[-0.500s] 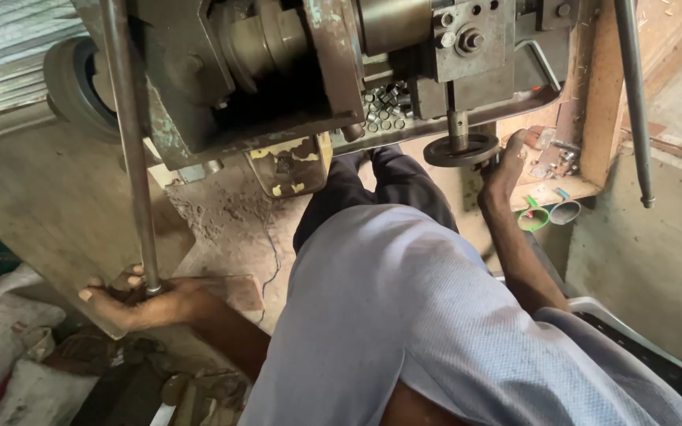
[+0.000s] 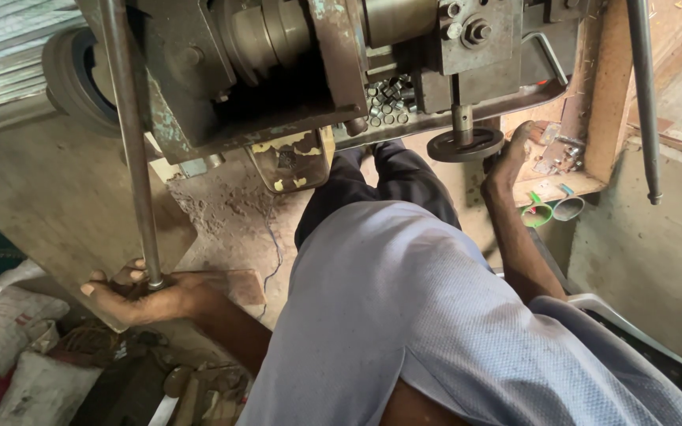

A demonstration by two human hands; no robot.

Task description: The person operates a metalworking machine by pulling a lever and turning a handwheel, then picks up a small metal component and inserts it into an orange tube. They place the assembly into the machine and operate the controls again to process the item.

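My left hand [image 2: 140, 296] sits at the lower left of the frame, fingers curled around the foot of a long steel rod [image 2: 129, 150] that runs almost straight up from my fist to the top left edge, so its long axis is near vertical with a slight lean toward the upper left. My right hand [image 2: 508, 158] is at the right of centre, reached up beside a dark round disc [image 2: 465, 145] on a short vertical spindle under the machine head [image 2: 294, 63]; the fingers are bent in against the disc's right rim, but I cannot tell whether they pinch it or only rest there. The disc is just beside that hand and well apart from the left one, with my grey-shirted body and dark trouser legs filling the space between my arms. Above the disc the machine overhangs closely, and a tray of small metal sleeves [image 2: 388, 99] lies to its upper left. To the right, a wooden frame [image 2: 593, 102] hems the hand in, with a green clip and a metal ring [image 2: 568, 208] on the ledge below it. A second thin rod [image 2: 642, 95] hangs down the far right. Open room lies mainly below the disc. Sacks [image 2: 17, 315] crowd the floor by my left hand.
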